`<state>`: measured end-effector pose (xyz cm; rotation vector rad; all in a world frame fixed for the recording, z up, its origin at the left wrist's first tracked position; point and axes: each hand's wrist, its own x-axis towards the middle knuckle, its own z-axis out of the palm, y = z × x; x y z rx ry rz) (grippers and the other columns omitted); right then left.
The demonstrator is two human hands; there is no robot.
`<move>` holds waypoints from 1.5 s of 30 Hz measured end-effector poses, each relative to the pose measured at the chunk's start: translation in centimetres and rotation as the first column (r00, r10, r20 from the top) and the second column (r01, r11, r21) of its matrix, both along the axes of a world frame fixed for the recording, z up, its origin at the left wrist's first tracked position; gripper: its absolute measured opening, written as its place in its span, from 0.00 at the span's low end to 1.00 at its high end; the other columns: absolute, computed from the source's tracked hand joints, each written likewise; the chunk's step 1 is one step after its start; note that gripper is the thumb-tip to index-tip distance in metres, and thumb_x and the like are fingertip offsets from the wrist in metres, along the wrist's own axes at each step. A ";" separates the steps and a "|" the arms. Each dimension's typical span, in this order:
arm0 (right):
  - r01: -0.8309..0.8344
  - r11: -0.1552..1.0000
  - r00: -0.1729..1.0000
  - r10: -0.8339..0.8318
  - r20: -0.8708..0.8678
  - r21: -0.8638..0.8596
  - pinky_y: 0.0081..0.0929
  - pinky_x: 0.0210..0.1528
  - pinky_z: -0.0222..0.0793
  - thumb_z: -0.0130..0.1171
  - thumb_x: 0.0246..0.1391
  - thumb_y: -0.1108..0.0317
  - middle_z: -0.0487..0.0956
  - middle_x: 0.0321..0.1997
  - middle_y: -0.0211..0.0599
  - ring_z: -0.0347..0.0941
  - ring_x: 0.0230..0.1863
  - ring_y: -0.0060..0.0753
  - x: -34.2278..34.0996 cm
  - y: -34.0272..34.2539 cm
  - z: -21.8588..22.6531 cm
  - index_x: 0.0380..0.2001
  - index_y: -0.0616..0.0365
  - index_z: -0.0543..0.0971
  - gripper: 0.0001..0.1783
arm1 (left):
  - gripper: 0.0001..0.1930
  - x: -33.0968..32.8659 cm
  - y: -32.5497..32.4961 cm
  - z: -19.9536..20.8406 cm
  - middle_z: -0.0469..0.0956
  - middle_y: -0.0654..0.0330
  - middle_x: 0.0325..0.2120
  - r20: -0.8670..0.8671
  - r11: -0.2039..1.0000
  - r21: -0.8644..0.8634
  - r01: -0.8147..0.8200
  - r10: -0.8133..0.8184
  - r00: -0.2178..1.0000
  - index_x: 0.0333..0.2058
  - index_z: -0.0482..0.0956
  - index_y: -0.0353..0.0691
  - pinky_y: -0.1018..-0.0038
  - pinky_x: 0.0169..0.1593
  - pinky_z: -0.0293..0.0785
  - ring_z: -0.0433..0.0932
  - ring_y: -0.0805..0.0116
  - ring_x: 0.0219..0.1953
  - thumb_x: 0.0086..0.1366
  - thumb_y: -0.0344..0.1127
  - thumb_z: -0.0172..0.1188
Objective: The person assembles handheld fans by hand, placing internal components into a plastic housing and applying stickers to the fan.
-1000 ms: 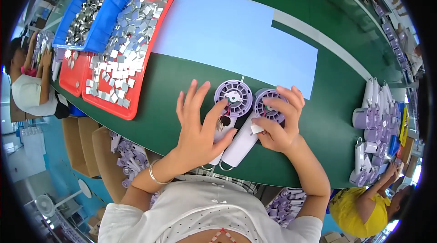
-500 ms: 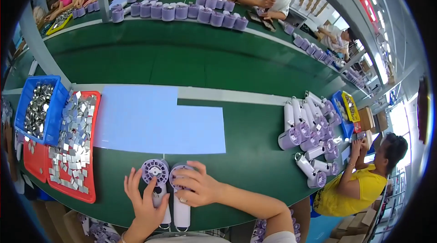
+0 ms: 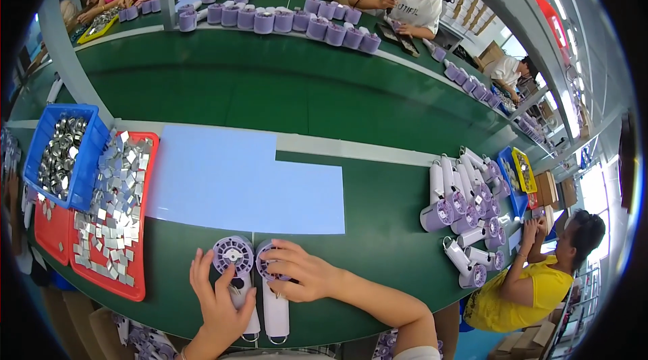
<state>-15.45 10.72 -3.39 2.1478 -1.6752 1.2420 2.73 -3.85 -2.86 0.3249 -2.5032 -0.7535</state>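
Two handheld fans with round purple heads and white handles lie side by side at the table's near edge. My left hand is around the left fan; its index finger rests just below the hub, its thumb lies along the handle and the other fingers spread past the head's left side. Over the head of the right fan my right hand is curled, hiding much of that head. The handles point toward me, each with a metal loop at its end.
At left, a blue bin of round metal parts stands by a red tray of small square metal plates. A pale blue sheet lies ahead. Several fans are piled at right, near a person in yellow. More people work across the green bench.
The view has shifted slightly. My right hand's raised finger has come down closer to the right fan's head. Both hands stay at the same fans. The person opposite has bent their head lower.
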 end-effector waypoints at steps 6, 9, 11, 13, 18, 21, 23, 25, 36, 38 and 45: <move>0.185 0.983 0.982 -0.184 -0.040 0.016 0.68 0.67 0.56 0.69 0.46 0.71 0.75 0.50 0.45 0.70 0.60 0.57 1.0 0.5 0.8 0.36 0.55 0.78 0.13 | 0.33 0.1 0.0 -0.2 0.56 0.37 0.63 -0.007 1.000 0.016 -0.017 0.017 1.000 0.55 0.67 0.33 0.36 0.66 0.47 0.52 0.29 0.67 0.51 0.32 0.69; 0.340 0.941 0.940 -0.339 -0.048 0.005 0.64 0.69 0.52 0.72 0.44 0.68 0.75 0.52 0.41 0.69 0.61 0.54 1.9 1.1 -0.1 0.38 0.50 0.79 0.16 | 0.32 0.2 0.1 -0.5 0.55 0.38 0.64 0.008 0.999 0.048 -0.019 0.018 1.000 0.54 0.67 0.33 0.35 0.66 0.44 0.50 0.30 0.68 0.51 0.33 0.69; 0.381 0.924 0.923 -0.381 -0.055 -0.021 0.55 0.64 0.55 0.73 0.41 0.66 0.75 0.51 0.37 0.71 0.57 0.46 2.3 1.1 -0.1 0.37 0.47 0.80 0.17 | 0.32 0.4 -0.1 -0.4 0.55 0.39 0.64 -0.008 0.998 0.069 -0.012 0.013 1.000 0.54 0.67 0.34 0.35 0.66 0.44 0.50 0.29 0.68 0.51 0.33 0.69; 0.426 0.904 0.900 -0.428 -0.084 -0.035 0.48 0.59 0.62 0.67 0.46 0.66 0.76 0.51 0.37 0.70 0.55 0.42 2.7 1.7 0.1 0.38 0.48 0.80 0.14 | 0.32 0.6 0.0 -0.4 0.55 0.39 0.64 -0.010 0.997 0.070 -0.013 0.014 1.000 0.54 0.67 0.34 0.34 0.66 0.44 0.50 0.29 0.68 0.51 0.33 0.70; 0.437 0.891 0.889 -0.449 -0.091 -0.125 0.37 0.43 0.62 0.77 0.38 0.64 0.76 0.36 0.29 0.73 0.40 0.34 3.4 2.4 0.0 0.27 0.48 0.74 0.18 | 0.31 0.7 0.1 -0.4 0.56 0.40 0.64 0.011 0.998 0.060 -0.007 0.006 1.000 0.53 0.68 0.36 0.33 0.65 0.46 0.51 0.28 0.68 0.51 0.34 0.70; 0.367 0.930 0.930 -0.367 -0.016 -0.014 0.47 0.50 0.62 0.75 0.41 0.53 0.75 0.41 0.32 0.72 0.46 0.39 3.1 2.7 -0.4 0.30 0.49 0.74 0.21 | 0.30 0.2 -0.1 -0.8 0.57 0.39 0.63 0.016 0.998 0.056 -0.013 0.012 1.000 0.52 0.68 0.37 0.35 0.65 0.48 0.53 0.27 0.67 0.52 0.34 0.70; 0.290 0.954 0.957 -0.289 -0.033 0.076 0.60 0.56 0.56 0.69 0.44 0.39 0.76 0.44 0.37 0.73 0.51 0.45 2.6 3.2 0.6 0.31 0.50 0.75 0.27 | 0.30 -0.6 -0.3 -0.3 0.59 0.38 0.63 -0.030 0.999 0.041 -0.023 0.025 0.999 0.53 0.69 0.38 0.35 0.64 0.49 0.55 0.28 0.66 0.53 0.35 0.71; 0.302 0.949 0.953 -0.300 -0.029 0.096 0.63 0.60 0.53 0.65 0.48 0.39 0.76 0.45 0.38 0.73 0.53 0.48 2.8 3.3 2.3 0.29 0.51 0.76 0.25 | 0.31 -0.5 -0.3 1.0 0.59 0.38 0.63 -0.046 0.999 0.024 -0.029 0.030 0.999 0.54 0.68 0.38 0.35 0.64 0.51 0.55 0.28 0.66 0.53 0.34 0.71; 0.577 0.811 0.816 -0.577 -0.030 0.099 0.54 0.64 0.53 0.69 0.41 0.62 0.75 0.40 0.30 0.72 0.49 0.44 3.3 3.2 1.4 0.32 0.45 0.85 0.11 | 0.31 0.2 -0.7 -0.2 0.56 0.37 0.65 -0.030 0.999 0.047 0.010 -0.009 1.000 0.55 0.70 0.39 0.38 0.65 0.51 0.56 0.30 0.66 0.54 0.38 0.72; 0.572 0.811 0.820 -0.565 -0.088 0.126 0.55 0.65 0.51 0.69 0.39 0.61 0.75 0.40 0.29 0.72 0.49 0.44 3.3 3.4 1.6 0.35 0.42 0.86 0.14 | 0.31 0.4 -0.6 -0.3 0.56 0.38 0.65 -0.030 0.998 0.060 0.008 -0.006 1.000 0.55 0.71 0.40 0.39 0.65 0.51 0.56 0.30 0.66 0.54 0.39 0.72; 0.525 0.830 0.851 -0.505 -0.144 0.188 0.63 0.61 0.62 0.67 0.42 0.65 0.77 0.42 0.32 0.69 0.52 0.51 2.3 3.2 2.2 0.35 0.47 0.87 0.13 | 0.29 -0.7 -0.4 -0.4 0.62 0.39 0.62 -0.058 0.998 0.057 -0.026 0.030 0.998 0.53 0.77 0.43 0.41 0.63 0.54 0.60 0.31 0.65 0.50 0.40 0.74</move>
